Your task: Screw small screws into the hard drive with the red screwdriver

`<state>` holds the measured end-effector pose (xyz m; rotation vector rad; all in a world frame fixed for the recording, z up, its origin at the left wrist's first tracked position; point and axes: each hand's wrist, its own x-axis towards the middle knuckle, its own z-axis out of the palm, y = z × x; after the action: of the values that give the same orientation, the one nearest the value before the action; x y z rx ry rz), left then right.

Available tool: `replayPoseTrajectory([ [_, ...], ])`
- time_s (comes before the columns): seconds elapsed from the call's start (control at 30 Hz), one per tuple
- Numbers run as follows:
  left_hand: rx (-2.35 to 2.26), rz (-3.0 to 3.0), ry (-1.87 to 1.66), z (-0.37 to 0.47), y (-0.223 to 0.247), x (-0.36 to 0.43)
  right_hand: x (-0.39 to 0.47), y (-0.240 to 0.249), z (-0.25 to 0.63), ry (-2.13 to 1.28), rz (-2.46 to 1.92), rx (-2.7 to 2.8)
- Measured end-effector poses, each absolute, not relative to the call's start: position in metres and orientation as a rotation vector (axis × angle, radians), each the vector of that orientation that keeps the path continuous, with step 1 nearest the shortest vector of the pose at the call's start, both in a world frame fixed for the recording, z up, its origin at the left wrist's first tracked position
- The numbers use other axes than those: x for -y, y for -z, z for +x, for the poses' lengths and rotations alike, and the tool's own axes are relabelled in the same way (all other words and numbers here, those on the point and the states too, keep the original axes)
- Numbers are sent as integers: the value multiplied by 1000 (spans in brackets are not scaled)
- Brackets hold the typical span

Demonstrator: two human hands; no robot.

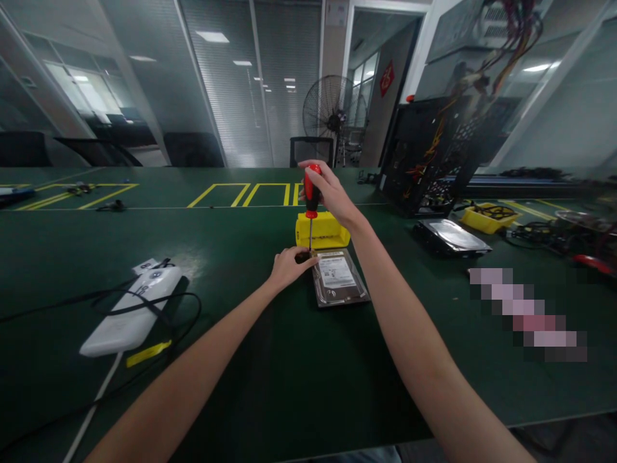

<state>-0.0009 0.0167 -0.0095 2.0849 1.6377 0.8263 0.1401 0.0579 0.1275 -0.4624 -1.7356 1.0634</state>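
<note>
The right hand (332, 193) is wrapped around the red plastic handle of a small screwdriver (312, 193), its grip pressed together on the handle near the top, and holds the tool upright. The thin metal shaft runs straight down to the far left corner of a flat silver hard drive with a white label (340, 278), which lies on the dark green tabletop (289, 386) right in front of the person. The left hand (289, 267) rests at that same corner, fingertips pinched close around the shaft's tip and touching the drive's edge; whether a screw sits between them is too small to make out, though it looks likely.

Just behind the drive, touching or nearly touching its far edge, stands a yellow plastic block-shaped holder (322, 231). To the right, well apart, lies a second hard drive with a shiny top (453, 236), and beyond it a black open computer case with coloured cables (434, 154). On the left lies a white oblong device wrapped in black cable (132, 312).

The step in hand appears to be working the corner screw of the near drive, with the tip being seated. The next move calls for keeping the shaft vertical, pressing down gently, and turning the handle while the left fingers steady the tip and keep the drive from sliding.
</note>
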Motion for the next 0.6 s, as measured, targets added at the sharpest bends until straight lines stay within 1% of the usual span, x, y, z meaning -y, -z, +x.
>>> replayPoseTrajectory([
  [0.17,-1652,2079,-833,-1,8,-14,-56,-128,134,-995,-523,1709],
  [0.6,-1583,2087,-805,-1,2,-10,-68,-118,132,-1019,-492,1635],
])
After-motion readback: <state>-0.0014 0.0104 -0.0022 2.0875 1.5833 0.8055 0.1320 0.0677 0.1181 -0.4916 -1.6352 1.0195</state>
